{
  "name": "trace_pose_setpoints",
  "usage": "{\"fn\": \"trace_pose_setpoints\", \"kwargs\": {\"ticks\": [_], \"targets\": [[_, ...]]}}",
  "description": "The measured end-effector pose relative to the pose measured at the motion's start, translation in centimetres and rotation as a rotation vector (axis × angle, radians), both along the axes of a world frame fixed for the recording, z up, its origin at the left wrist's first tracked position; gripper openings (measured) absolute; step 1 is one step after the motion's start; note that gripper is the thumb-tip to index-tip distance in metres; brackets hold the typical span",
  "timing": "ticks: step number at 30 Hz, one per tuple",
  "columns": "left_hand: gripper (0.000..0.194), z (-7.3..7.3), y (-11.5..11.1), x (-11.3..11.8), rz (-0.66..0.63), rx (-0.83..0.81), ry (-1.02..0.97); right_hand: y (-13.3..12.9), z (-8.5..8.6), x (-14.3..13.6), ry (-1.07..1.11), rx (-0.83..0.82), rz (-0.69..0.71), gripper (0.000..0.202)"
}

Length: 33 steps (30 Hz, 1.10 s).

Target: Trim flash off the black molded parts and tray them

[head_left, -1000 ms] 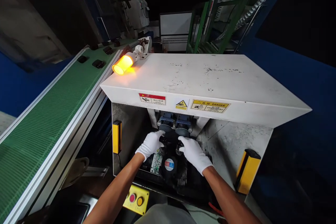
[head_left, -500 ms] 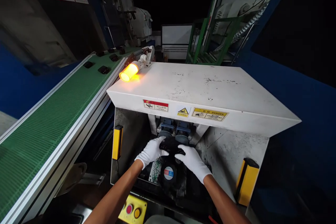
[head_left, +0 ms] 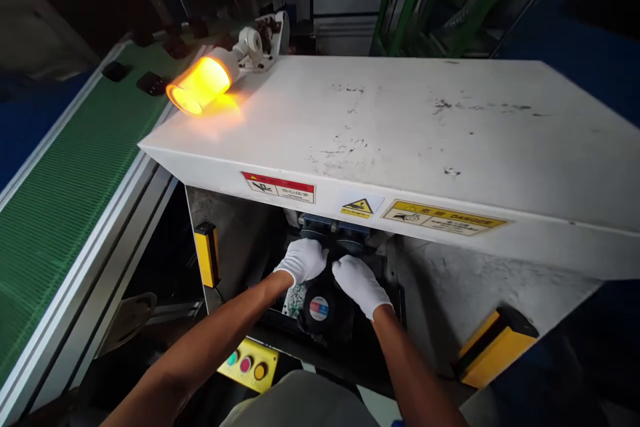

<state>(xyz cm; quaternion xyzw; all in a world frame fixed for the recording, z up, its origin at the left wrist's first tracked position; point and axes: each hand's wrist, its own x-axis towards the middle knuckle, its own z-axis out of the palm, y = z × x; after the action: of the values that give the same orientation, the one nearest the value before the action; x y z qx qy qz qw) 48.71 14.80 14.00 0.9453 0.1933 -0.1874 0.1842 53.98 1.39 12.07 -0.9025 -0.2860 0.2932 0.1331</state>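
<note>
Both hands wear white gloves and reach into the dark bay under a white machine cover. My left hand (head_left: 303,260) has its fingers curled inward, near the blue-grey fixture (head_left: 316,225). Just to its right, my right hand (head_left: 359,282) is also closed, its fingers bent toward the left hand. A small gap separates them. Whatever lies between or under the fingers is black and too dark to make out. Below the hands sits a round black part with a red, white and blue label (head_left: 319,309).
A glowing orange lamp (head_left: 200,85) lies on the white cover (head_left: 390,127). At the left, a green conveyor (head_left: 75,167) carries several black parts. Yellow-black sensor bars (head_left: 207,255) flank the opening, and a yellow button box (head_left: 249,365) sits below.
The view has moved closer and tilted down. Both hands have gone from spread around a black part to curled fingers, and that part is now hard to see.
</note>
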Motion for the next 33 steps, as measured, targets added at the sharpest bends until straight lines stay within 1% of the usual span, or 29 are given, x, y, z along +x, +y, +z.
{"fn": "trace_pose_setpoints", "kwargs": {"ticks": [4, 8, 10, 12, 13, 14, 15, 16, 17, 18, 19, 20, 21, 23, 25, 26, 27, 28, 29, 31, 33], "targets": [[0.048, 0.2, 0.0, -0.4, 0.009, -0.008, 0.036, 0.4, 0.3, -0.6, -0.009, -0.075, 0.002, 0.04], [0.046, 0.1, 0.1, 0.1, 0.028, -0.076, 0.035, 0.6, 0.2, 0.3, -0.03, -0.11, 0.047, 0.044], [0.044, 0.2, 0.1, 0.3, 0.071, -0.111, 0.009, 0.4, 0.3, 0.8, -0.054, -0.123, 0.088, 0.046], [0.044, 0.5, 0.1, 0.0, 0.147, -0.143, -0.044, -0.1, 0.7, 0.5, -0.093, -0.144, 0.135, 0.05], [0.046, 0.7, 0.2, -0.6, 0.191, -0.15, -0.078, -0.4, 0.8, -0.2, -0.162, -0.117, 0.145, 0.052], [0.048, 0.9, 0.3, -1.5, 0.243, -0.159, -0.126, -0.8, 0.8, -1.2, -0.241, -0.056, 0.149, 0.053], [0.05, 0.8, 0.4, -2.8, 0.31, -0.174, -0.193, -1.3, 0.6, -2.5, -0.382, 0.078, 0.121, 0.051], [0.052, 0.5, 0.4, -4.5, 0.398, -0.2, -0.26, -1.9, -0.1, -4.2, -0.519, 0.319, 0.093, 0.047], [0.052, -0.1, 0.3, -6.7, 0.511, -0.243, -0.344, -2.3, -1.1, -6.1, -0.57, 0.548, 0.068, 0.043], [0.051, -1.0, -0.1, -9.4, 0.646, -0.294, -0.415, -2.6, -2.5, -8.3, -0.549, 0.728, 0.07, 0.037], [0.049, -2.2, -0.7, -12.5, 0.815, -0.36, -0.43, -2.6, -4.0, -10.6, -0.434, 0.849, 0.162, 0.032], [0.049, -3.6, -1.6, -16.0, 0.931, -0.365, -0.401, -2.3, -5.6, -13.0, -0.262, 0.853, 0.328, 0.033], [0.049, -5.0, -2.7, -19.7, 1.03, -0.357, -0.363, -1.7, -7.0, -15.3, -0.123, 0.768, 0.495, 0.036], [0.046, -7.5, -5.5, -27.4, 1.217, -0.365, -0.246, 0.3, -9.2, -19.4, 0.051, 0.578, 0.77, 0.041], [0.04, -9.3, -8.3, -34.3, 1.364, -0.37, -0.142, 2.8, -10.2, -22.3, 0.099, 0.411, 0.965, 0.046], [0.035, -10.0, -9.5, -37.1, 1.435, -0.371, -0.099, 4.0, -10.3, -23.3, 0.083, 0.337, 1.043, 0.047], [0.033, -10.5, -10.7, -39.4, 1.502, -0.376, -0.068, 5.1, -10.3, -24.1, 0.046, 0.266, 1.107, 0.047], [0.031, -11.0, -11.7, -41.1, 1.565, -0.378, -0.052, 5.9, -10.1, -24.7, -0.001, 0.201, 1.157, 0.046], [0.028, -11.4, -12.6, -42.2, 1.625, -0.378, -0.051, 6.5, -9.8, -25.1, -0.053, 0.149, 1.192, 0.044], [0.024, -12.1, -13.5, -43.2, 1.734, -0.371, -0.089, 7.4, -9.4, -25.7, -0.158, 0.088, 1.202, 0.045], [0.021, -12.8, -13.2, -43.5, 1.829, -0.347, -0.158, 8.3, -9.2, -26.0, -0.192, 0.05, 1.172, 0.048]]}}
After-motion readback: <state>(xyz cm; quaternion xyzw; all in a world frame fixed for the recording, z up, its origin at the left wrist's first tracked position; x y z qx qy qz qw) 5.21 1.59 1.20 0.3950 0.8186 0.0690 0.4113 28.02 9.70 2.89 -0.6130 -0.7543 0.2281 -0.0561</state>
